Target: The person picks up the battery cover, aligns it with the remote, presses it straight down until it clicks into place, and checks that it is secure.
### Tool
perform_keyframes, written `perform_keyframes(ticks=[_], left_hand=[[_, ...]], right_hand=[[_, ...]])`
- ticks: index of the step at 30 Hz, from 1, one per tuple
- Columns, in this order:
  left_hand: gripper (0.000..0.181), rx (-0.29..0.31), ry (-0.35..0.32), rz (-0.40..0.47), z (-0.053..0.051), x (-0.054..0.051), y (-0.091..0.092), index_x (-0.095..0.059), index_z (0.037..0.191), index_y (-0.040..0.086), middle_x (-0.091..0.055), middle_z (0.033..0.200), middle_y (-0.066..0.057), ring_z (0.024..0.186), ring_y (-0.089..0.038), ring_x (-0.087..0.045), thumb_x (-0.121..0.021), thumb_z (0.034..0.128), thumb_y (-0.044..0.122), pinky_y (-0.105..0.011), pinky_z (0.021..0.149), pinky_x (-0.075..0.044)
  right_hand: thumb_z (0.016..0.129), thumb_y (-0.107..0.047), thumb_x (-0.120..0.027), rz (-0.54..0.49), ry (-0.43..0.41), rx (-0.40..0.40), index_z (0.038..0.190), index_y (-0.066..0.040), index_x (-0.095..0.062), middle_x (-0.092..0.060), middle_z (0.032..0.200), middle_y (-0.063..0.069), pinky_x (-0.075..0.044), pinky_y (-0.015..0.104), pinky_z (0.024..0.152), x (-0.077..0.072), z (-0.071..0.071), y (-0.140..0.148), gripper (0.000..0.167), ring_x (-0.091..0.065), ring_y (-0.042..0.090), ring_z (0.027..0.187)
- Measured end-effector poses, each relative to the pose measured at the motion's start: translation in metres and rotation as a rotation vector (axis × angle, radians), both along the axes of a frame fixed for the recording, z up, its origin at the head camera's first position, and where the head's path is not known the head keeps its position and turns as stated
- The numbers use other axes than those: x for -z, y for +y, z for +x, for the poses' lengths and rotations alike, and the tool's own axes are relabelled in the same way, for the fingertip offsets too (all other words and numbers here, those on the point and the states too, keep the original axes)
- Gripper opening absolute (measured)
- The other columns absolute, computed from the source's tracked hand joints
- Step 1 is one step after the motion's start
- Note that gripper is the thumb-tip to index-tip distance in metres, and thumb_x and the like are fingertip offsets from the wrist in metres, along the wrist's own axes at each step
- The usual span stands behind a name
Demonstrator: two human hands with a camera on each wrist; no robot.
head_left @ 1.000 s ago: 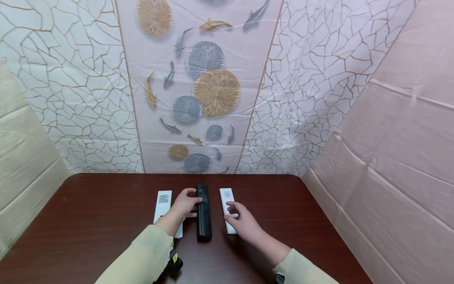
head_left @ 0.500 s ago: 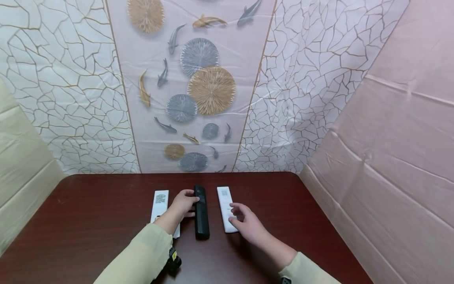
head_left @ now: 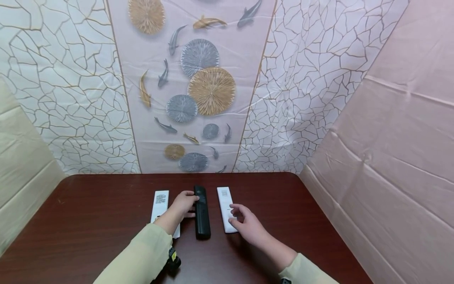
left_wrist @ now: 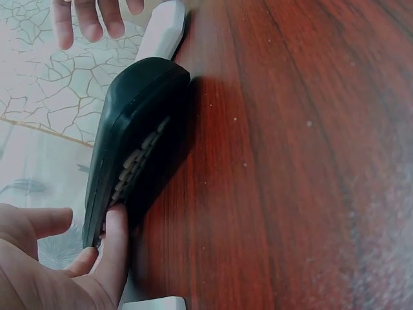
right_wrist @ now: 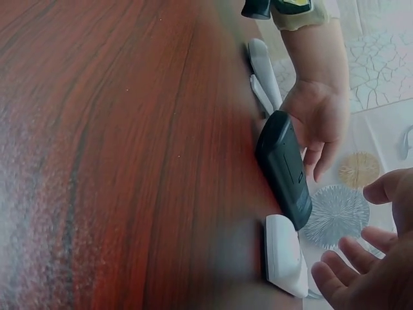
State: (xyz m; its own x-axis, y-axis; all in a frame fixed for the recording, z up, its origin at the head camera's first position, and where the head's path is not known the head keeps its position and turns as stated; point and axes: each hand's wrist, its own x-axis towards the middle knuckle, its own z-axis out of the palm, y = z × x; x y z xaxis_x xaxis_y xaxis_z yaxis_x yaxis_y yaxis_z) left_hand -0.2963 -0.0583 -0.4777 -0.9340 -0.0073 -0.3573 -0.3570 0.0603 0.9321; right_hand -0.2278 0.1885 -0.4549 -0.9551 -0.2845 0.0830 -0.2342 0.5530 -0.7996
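Head view shows the left hand (head_left: 182, 204) pinching a black remote (head_left: 202, 221), with a fingertip on its top. From the left wrist, the black remote looks tilted, its buttons (left_wrist: 139, 152) facing down toward the table (head_left: 88, 217), and one finger goes under it. I cannot tell if any part of it touches the table. It is in the middle, between two white ones. The right white remote (head_left: 223, 200) lies flat, and the right hand (head_left: 252, 228) hangs near it, thumb and fingers bent a little and apart. The left white remote (head_left: 160, 199) is partly hidden by the left arm. Behind the table hangs a cloth (head_left: 213, 90) with gold and gray fish.
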Motion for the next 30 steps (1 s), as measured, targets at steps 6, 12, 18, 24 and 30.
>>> perform_keyframes(ticks=[6, 12, 18, 24, 30], left_hand=[[0.049, 0.01, -0.01, -0.006, 0.002, -0.003, 0.0, -0.039, 0.146, 0.0, -0.05, 0.137, -0.026, 0.115, -0.039, -0.058, -0.052, 0.1029, 0.02, -0.039, 0.073, -0.059], [0.052, 0.025, -0.023, -0.007, 0.005, -0.007, 0.0, -0.037, 0.147, -0.003, -0.047, 0.141, -0.027, 0.122, -0.04, -0.054, -0.052, 0.1033, 0.022, -0.039, 0.076, -0.059], [0.055, 0.051, 0.006, -0.036, 0.011, -0.011, 0.0, -0.036, 0.146, -0.008, -0.045, 0.142, -0.03, 0.125, -0.041, -0.051, -0.052, 0.1028, 0.022, -0.045, 0.087, -0.056], [0.061, 0.055, 0.018, -0.095, 0.014, -0.013, 0.002, -0.033, 0.148, -0.008, -0.039, 0.147, -0.03, 0.131, -0.042, -0.046, -0.054, 0.1021, 0.026, -0.049, 0.095, -0.051], [0.062, 0.066, 0.024, -0.123, 0.014, -0.013, 0.003, -0.033, 0.148, -0.009, -0.038, 0.148, -0.03, 0.13, -0.043, -0.046, -0.055, 0.1016, 0.027, -0.049, 0.097, -0.05]], right_hand=[[0.096, -0.013, -0.064, -0.006, 0.005, 0.003, 0.134, -0.004, -0.055, -0.061, 0.118, 0.017, -0.046, 0.055, 0.097, 0.002, 0.0, -0.001, 0.04, -0.058, 0.034, 0.111], [0.096, -0.013, -0.064, -0.023, -0.001, -0.003, 0.133, -0.004, -0.056, -0.061, 0.118, 0.019, -0.045, 0.056, 0.099, 0.001, 0.0, -0.001, 0.039, -0.059, 0.035, 0.112], [0.096, -0.012, -0.063, -0.037, 0.001, -0.009, 0.134, 0.0, -0.054, -0.061, 0.117, 0.021, -0.045, 0.057, 0.099, 0.001, 0.001, -0.001, 0.04, -0.059, 0.038, 0.112], [0.096, -0.01, -0.063, -0.049, 0.01, -0.01, 0.134, 0.002, -0.054, -0.061, 0.115, 0.02, -0.044, 0.057, 0.099, 0.003, 0.001, -0.002, 0.041, -0.059, 0.037, 0.111], [0.096, -0.009, -0.062, -0.048, 0.015, -0.013, 0.134, 0.002, -0.053, -0.061, 0.115, 0.02, -0.045, 0.057, 0.098, 0.004, 0.0, -0.003, 0.04, -0.058, 0.036, 0.11]])
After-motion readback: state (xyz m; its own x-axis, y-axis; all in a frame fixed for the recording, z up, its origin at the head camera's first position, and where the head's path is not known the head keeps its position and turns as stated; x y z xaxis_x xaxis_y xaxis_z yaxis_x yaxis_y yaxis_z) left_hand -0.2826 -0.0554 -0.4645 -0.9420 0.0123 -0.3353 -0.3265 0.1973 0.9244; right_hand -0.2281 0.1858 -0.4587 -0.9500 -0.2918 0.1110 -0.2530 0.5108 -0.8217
